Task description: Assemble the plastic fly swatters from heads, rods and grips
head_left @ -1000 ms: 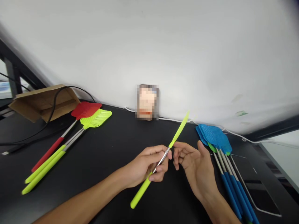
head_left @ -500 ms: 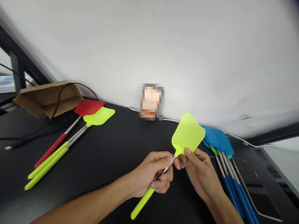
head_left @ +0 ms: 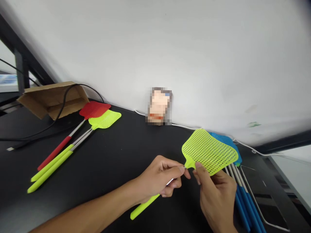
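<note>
A yellow-green fly swatter [head_left: 209, 152] with a perforated head is held between both hands above the black table. My left hand [head_left: 161, 178] is closed round its metal shaft, just below the neck, and the handle sticks out beneath that hand to the lower left. My right hand [head_left: 216, 194] pinches the lower edge of the head beside the neck, thumb on top and the other fingers mostly hidden underneath. Behind the head, partly covered by it, lie several blue fly swatters [head_left: 247, 197] with their handles towards me.
On the left lie a red fly swatter [head_left: 94, 110] and yellow-green fly swatters [head_left: 107, 119]. An open cardboard box [head_left: 55, 100] and black cable [head_left: 64, 97] are behind them. A blurred-out upright object [head_left: 159, 106] leans against the pale wall [head_left: 155, 48]. A white cable [head_left: 183, 126] runs along its foot.
The swatter's head has turned and tilted to the right, now covering more of the blue swatters. My right hand has rolled over with it, while the left keeps its hold on the shaft.
</note>
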A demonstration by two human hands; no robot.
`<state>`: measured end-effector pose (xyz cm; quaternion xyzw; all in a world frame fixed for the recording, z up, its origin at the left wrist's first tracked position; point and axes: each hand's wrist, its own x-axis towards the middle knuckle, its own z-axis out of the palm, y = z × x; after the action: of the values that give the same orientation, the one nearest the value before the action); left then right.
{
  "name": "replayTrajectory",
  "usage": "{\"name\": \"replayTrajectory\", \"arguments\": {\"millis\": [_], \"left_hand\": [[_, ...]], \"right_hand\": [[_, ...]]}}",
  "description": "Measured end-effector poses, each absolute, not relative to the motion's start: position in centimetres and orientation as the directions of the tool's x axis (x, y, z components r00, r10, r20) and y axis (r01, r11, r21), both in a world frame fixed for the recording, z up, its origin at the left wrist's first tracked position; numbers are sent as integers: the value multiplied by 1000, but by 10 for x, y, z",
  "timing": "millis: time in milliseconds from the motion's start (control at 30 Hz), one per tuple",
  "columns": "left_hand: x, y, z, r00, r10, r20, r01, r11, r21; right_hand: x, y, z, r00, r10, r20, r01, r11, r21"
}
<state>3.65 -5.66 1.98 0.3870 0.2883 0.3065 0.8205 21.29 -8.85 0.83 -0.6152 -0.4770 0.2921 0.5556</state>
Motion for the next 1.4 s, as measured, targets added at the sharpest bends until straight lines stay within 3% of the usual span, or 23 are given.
{"name": "replayTrajectory", "arguments": {"millis": [200,400,500,667,833,1033,1200,1300,1400], "left_hand": [[39,-57,18,601,765,-231,-187,416,890],[42,-50,7,388,920,-56,-294,181,939],[40,-48,8,241,969,-47,-367,136,920],[38,-50,6,192,981,-19,-328,83,941],[38,-50,3,141,984,110,-142,-89,986],[35,-44,8,92,994,52,-8,-52,999],[34,-42,6,90,995,32,16,-33,999],[35,-42,4,105,994,26,33,-30,999],[36,-41,4,111,993,35,34,-39,999]], "right_hand": [[208,-87,9,394,907,148,324,14,-946],[200,-79,17,56,998,4,236,-9,-972],[189,-86,16,-112,993,-49,217,-24,-976],[181,-90,8,-217,970,-106,129,-79,-988],[197,-80,11,-79,990,-116,163,-102,-981],[251,-76,30,246,969,19,391,-81,-917],[315,-87,46,540,830,140,672,-325,-665],[345,-90,47,562,808,176,772,-436,-462],[358,-88,40,498,846,191,843,-421,-335]]}}
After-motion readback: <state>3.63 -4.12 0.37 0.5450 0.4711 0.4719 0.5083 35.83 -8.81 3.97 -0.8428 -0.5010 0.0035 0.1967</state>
